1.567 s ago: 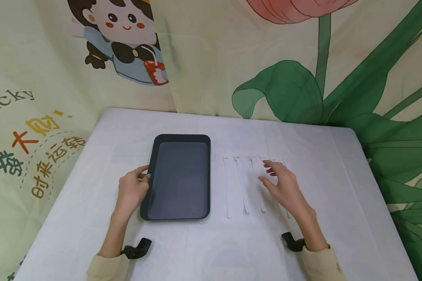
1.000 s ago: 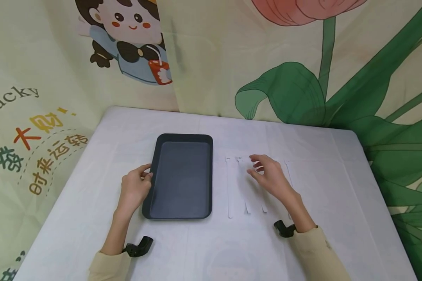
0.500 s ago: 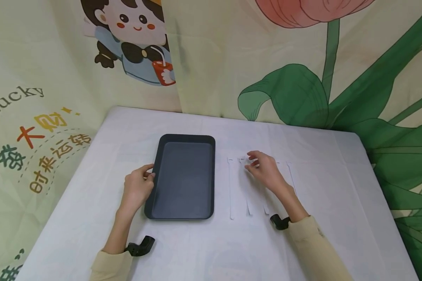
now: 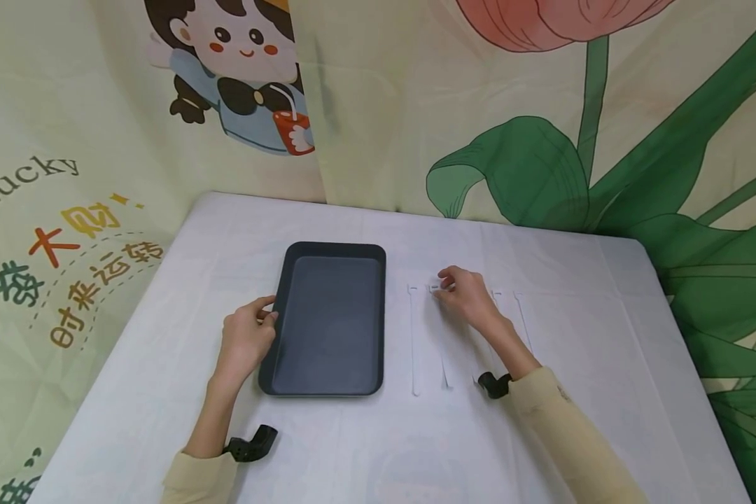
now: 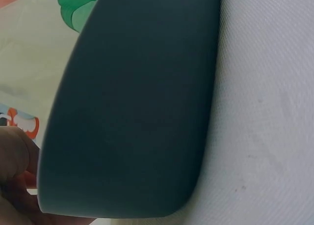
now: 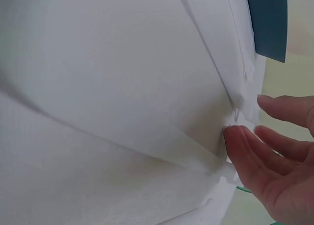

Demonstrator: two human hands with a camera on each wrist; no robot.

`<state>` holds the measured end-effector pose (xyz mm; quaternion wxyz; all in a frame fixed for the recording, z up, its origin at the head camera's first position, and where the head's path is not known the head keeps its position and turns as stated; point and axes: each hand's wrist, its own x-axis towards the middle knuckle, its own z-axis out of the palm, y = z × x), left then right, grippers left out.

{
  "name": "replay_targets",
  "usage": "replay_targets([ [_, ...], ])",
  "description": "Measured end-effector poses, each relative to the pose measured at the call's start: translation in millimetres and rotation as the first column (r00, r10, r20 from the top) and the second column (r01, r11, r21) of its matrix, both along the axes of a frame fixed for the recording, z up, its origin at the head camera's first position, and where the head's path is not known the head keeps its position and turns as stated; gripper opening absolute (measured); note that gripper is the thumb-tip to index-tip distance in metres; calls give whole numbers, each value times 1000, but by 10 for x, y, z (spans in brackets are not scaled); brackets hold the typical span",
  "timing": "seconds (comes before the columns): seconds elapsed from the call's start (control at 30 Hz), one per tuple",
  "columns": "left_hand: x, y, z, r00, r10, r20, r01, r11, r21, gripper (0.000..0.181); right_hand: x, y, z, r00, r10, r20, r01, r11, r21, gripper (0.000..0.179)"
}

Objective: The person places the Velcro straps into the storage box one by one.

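My left hand (image 4: 250, 337) holds the left rim of a dark grey rectangular baking tray (image 4: 327, 322), its thumb and index finger at the edge. In the left wrist view, the tray's outer wall (image 5: 132, 112) hides part of the fingers. Right of the tray, several thin white strips with small squared far ends lie side by side. Over the far end of the second strip (image 4: 444, 371) is my right hand (image 4: 467, 297). A gap shows between its bent fingers and thumb in the right wrist view, with one fingertip (image 6: 233, 133) at a strip's end.
A white cloth covers the table (image 4: 327, 448). The strip nearest the tray (image 4: 414, 343) and another strip (image 4: 523, 318) lie on either side of my right hand. A printed curtain (image 4: 372, 105) hangs behind the table. Each wrist wears a black camera (image 4: 494, 385).
My right hand has moved left and away from me across the strips to the second strip's far end, and its fingers have drawn in slightly. My left hand stays at the tray rim.
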<state>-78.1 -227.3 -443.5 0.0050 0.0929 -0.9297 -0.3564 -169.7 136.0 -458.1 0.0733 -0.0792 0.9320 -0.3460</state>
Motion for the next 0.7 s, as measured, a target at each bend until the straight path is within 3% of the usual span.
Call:
replay_targets([
  [0.2, 8, 3, 6, 1000, 5, 2, -5, 1000, 2, 39, -27, -53, 1, 1000, -20, 11, 20, 997, 71, 32],
  [0.43, 11, 9, 16, 1000, 9, 8, -9, 1000, 1, 39, -11, -65, -38, 1000, -23, -11, 23, 997, 75, 26],
  [0.7, 4, -12, 8, 1000, 6, 20, -6, 1000, 9, 39, 3, -60, -22, 1000, -8, -6, 8, 1000, -26, 22],
])
